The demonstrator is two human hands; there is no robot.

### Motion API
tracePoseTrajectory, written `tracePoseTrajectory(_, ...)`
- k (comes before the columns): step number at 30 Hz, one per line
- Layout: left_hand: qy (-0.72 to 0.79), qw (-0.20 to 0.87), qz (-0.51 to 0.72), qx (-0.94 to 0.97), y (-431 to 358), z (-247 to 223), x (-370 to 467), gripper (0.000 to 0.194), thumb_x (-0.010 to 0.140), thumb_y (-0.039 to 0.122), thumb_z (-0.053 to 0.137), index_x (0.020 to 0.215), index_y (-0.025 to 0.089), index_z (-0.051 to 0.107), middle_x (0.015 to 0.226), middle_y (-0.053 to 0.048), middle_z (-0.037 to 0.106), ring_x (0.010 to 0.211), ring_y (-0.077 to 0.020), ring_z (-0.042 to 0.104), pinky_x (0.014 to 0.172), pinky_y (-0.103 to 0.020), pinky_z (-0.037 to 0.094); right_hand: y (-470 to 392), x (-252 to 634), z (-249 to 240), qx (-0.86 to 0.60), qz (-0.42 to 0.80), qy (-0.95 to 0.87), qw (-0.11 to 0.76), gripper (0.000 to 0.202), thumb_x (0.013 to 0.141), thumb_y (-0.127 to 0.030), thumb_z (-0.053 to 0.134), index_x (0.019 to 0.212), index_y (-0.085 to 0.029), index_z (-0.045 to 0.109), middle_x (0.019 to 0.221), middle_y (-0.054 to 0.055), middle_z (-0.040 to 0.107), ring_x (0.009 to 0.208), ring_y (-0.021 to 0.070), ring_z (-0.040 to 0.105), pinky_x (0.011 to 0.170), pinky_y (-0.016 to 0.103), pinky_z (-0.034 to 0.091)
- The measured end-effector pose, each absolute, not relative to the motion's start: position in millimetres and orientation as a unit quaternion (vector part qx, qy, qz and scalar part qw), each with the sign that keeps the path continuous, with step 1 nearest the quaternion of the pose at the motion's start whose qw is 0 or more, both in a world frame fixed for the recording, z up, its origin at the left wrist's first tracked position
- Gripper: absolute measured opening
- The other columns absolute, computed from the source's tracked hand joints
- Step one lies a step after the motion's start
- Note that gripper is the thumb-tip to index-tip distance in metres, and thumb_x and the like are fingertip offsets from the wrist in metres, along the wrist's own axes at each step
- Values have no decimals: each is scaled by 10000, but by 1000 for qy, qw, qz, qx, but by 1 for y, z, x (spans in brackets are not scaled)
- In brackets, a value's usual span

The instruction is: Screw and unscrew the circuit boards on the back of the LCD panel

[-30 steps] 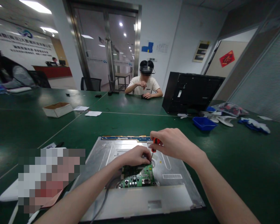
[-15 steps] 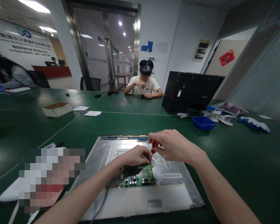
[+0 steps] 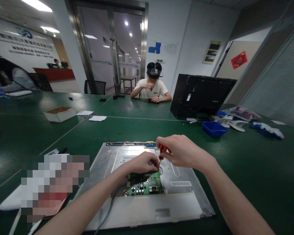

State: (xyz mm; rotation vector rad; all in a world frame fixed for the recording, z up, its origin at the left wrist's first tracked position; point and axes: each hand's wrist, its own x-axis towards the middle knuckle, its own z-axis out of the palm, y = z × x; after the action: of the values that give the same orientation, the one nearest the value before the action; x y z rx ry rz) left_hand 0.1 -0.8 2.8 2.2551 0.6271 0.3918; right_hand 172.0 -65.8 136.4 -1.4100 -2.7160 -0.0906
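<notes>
A metal-backed display panel (image 3: 183, 199) lies flat on the table in front of me, with a green circuit board (image 3: 147, 186) on its middle. My right hand (image 3: 177, 150) grips a red and black screwdriver (image 3: 163, 150) from above. The screwdriver's shaft points down at the board's upper right corner. Beside that tip, my left hand (image 3: 145, 162) has its fingers pinched together; what they hold, if anything, is hidden. A blue strip board (image 3: 129, 144) runs along the panel's far edge, and a grey cable (image 3: 110, 209) leaves the circuit board toward me.
A black monitor (image 3: 202, 96) stands at the back right, near a blue tray (image 3: 214, 128) and gloves (image 3: 267, 130). An open box (image 3: 60, 114) sits at the back left. Across the table, a person (image 3: 152, 86) works. Blurred items (image 3: 54, 186) lie left of the panel.
Both hands and the screwdriver stay almost in place at the board's corner. At the far left, another person's fingers have gone out of view.
</notes>
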Motion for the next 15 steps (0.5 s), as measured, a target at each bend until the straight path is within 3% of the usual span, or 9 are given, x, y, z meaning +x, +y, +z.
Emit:
tracePoseTrajectory(9,247,384,153,876,0,4,1,121,723,79,648,798,144,716,822,-18,698,772,-158,621,719,-221,438,-61,169,133,-507,-104,-855,34,257,840,-473,552,863,-218,569,718,27,668,622,176,594,504,266,212)
tracePoseTrajectory(15,248,387,155,875,1,2,0,129,724,94,650,824,150,710,794,-2,695,748,-149,614,693,-215,433,-66,172,138,-465,-4,-883,58,125,809,-242,575,929,-212,555,838,7,675,744,150,600,560,258,287)
